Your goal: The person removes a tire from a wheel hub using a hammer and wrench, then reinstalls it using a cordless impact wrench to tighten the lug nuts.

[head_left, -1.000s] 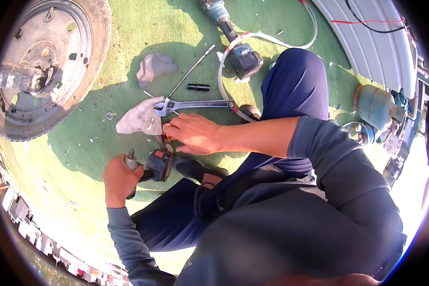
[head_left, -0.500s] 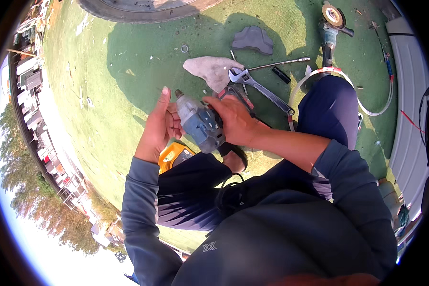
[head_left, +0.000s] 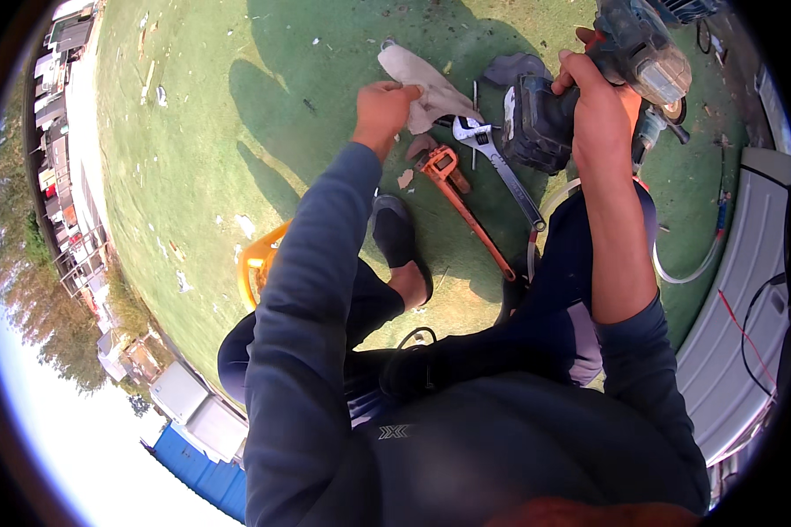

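Power tool (head_left: 642,54), partly hidden in gripping right hand (head_left: 601,112); left hand (head_left: 384,114) curled, apparently pinching pale cloth (head_left: 426,92)

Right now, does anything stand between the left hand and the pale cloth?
Nothing visible does: the left hand touches the pale cloth at its left edge, apparently pinching it. The orange pipe wrench and adjustable wrench lie right of the hand.

"How is the adjustable wrench (head_left: 506,176) finished?"

"In glossy metal; the pipe wrench (head_left: 471,225) is coated in orange paint."

"And the rag (head_left: 426,81)?"

"Matt cloth is seen; matt plastic on the power tool's battery (head_left: 536,127)."
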Motion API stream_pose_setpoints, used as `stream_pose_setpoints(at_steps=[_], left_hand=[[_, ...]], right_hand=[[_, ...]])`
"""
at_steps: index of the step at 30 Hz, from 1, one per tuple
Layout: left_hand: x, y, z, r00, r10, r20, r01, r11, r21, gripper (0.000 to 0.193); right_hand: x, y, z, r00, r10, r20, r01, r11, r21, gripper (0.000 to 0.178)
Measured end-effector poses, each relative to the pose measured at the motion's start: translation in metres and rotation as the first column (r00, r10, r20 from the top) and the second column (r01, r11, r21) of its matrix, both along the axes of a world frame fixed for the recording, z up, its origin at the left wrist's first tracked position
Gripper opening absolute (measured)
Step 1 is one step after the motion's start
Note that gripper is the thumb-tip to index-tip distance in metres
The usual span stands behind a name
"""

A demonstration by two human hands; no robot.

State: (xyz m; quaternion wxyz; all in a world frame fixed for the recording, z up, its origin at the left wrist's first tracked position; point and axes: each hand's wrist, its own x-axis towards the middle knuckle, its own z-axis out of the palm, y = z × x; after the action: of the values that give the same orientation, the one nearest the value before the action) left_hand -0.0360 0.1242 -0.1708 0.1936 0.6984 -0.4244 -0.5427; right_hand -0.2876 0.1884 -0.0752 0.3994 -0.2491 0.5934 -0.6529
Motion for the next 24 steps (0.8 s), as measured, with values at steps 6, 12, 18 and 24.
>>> stream_pose_setpoints(at_steps=[6, 12, 18, 24], left_hand=[[0.059, -0.039, 0.076, 0.990, 0.143, 0.006, -0.142, 0.983, -0.118, 0.022], [0.082, 0.006, 0.023, 0.579, 0.188, 0.793, 0.339, 0.829, -0.444, 0.049], [0.012, 0.050, -0.047, 0.311, -0.350, 0.884, 0.925, 0.327, -0.196, 0.030], [0.003, 0.028, -0.047, 0.196, -0.393, 0.899, 0.937, 0.344, -0.054, 0.025]], right_hand=[[0.010, 0.000, 0.005, 0.994, 0.095, 0.055, -0.096, 0.995, 0.019, 0.034], [0.018, 0.001, 0.006, 0.979, 0.188, 0.082, -0.186, 0.982, -0.030, 0.027], [0.018, 0.019, 0.021, 0.955, 0.288, -0.063, -0.283, 0.956, 0.081, 0.018], [0.004, 0.031, 0.030, 0.948, 0.317, 0.026, -0.317, 0.937, 0.149, 0.015]])
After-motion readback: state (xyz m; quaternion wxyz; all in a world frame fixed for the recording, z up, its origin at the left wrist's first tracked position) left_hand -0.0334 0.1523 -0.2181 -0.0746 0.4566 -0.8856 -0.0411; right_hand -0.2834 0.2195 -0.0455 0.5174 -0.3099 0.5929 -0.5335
